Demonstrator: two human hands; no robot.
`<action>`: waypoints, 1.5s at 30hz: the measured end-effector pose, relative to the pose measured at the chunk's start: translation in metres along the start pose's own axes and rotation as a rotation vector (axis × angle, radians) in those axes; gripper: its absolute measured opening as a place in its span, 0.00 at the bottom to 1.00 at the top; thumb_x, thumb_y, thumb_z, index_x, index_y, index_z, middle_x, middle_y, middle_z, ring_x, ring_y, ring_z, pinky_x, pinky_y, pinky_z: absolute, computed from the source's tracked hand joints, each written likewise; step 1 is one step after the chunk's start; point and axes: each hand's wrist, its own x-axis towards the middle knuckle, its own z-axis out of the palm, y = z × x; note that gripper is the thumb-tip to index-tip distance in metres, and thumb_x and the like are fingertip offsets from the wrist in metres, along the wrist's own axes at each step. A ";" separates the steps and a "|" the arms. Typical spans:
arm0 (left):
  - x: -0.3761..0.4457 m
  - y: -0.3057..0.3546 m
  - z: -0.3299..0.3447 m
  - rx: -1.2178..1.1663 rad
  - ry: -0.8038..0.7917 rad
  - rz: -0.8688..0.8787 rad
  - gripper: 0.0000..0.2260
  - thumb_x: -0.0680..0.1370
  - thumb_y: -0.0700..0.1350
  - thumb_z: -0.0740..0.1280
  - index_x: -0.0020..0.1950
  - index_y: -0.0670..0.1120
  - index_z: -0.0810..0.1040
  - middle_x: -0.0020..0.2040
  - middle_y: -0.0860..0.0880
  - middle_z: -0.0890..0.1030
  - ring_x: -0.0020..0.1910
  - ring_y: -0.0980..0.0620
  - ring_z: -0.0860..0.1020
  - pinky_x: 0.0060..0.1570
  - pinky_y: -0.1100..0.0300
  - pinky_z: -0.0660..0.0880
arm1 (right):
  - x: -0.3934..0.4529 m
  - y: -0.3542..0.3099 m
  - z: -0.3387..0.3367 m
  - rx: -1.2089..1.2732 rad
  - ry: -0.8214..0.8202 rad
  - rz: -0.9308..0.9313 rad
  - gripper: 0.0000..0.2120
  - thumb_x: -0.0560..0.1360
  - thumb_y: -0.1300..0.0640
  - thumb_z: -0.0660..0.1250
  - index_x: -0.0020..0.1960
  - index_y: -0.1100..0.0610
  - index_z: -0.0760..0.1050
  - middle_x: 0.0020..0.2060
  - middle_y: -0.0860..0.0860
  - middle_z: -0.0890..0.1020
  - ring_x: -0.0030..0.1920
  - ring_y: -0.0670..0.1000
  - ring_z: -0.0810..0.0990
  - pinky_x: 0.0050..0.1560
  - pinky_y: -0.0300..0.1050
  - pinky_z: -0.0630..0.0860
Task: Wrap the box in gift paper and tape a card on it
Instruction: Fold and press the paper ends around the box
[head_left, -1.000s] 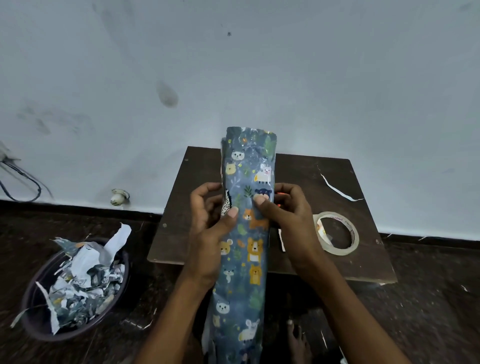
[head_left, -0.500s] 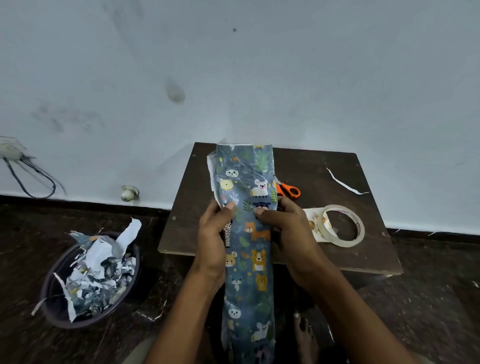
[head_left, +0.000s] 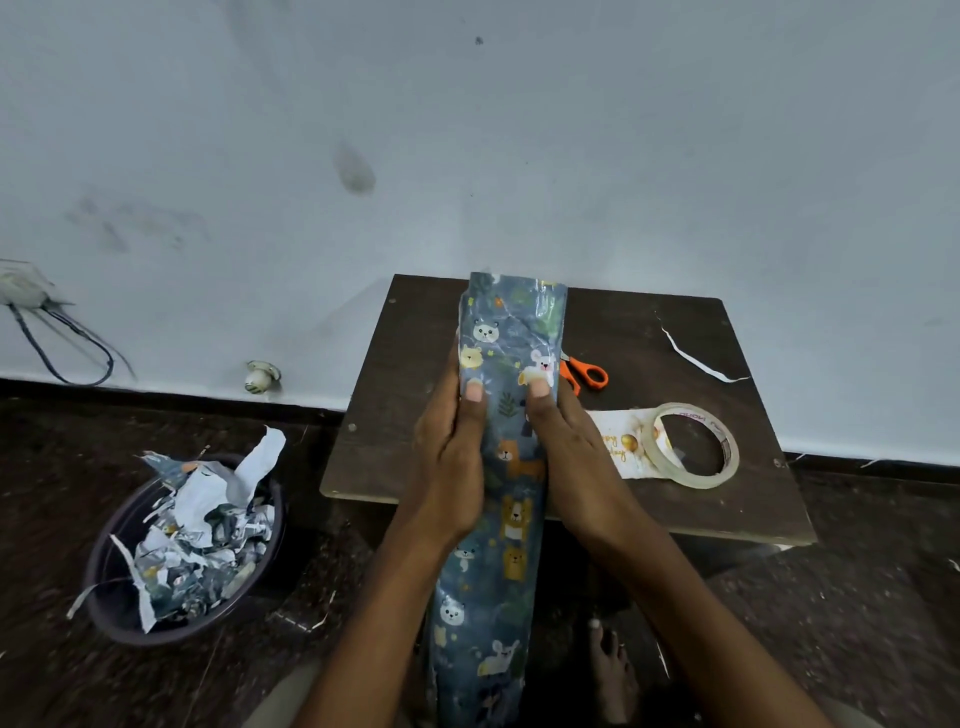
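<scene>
Both hands grip gift paper (head_left: 498, 467) roll at frame centre, roll running from lower centre up over bench (head_left: 415, 405). Left hand (head_left: 449, 467) wraps roll's left side, thumb on top; right hand (head_left: 569, 457) wraps right side, thumb on top. Box not identifiable. Card (head_left: 621, 447) flat on bench, right of centre, tape roll (head_left: 693, 444) lying partly on it. Orange scissors (head_left: 584, 374) just right of roll. Basin (head_left: 182, 551) of paper scraps at lower left on floor.
</scene>
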 end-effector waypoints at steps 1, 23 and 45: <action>0.000 0.000 0.000 0.020 -0.020 0.003 0.20 0.86 0.52 0.55 0.76 0.48 0.70 0.66 0.50 0.79 0.66 0.53 0.78 0.64 0.56 0.75 | 0.001 -0.001 -0.001 -0.002 0.001 -0.007 0.19 0.84 0.43 0.56 0.74 0.44 0.68 0.63 0.44 0.82 0.61 0.46 0.83 0.56 0.49 0.83; -0.012 0.003 0.012 0.415 -0.409 0.129 0.31 0.83 0.61 0.53 0.82 0.61 0.40 0.68 0.57 0.66 0.66 0.60 0.71 0.64 0.58 0.72 | 0.041 -0.051 -0.044 -0.661 0.329 -0.249 0.16 0.71 0.46 0.77 0.30 0.52 0.80 0.26 0.46 0.82 0.31 0.48 0.82 0.50 0.63 0.80; -0.013 -0.002 0.017 0.452 -0.423 0.162 0.26 0.86 0.59 0.50 0.82 0.64 0.43 0.66 0.56 0.68 0.63 0.56 0.74 0.61 0.51 0.77 | 0.041 -0.063 -0.050 -0.963 0.409 -0.412 0.14 0.67 0.42 0.71 0.46 0.50 0.79 0.30 0.39 0.79 0.35 0.43 0.80 0.58 0.58 0.76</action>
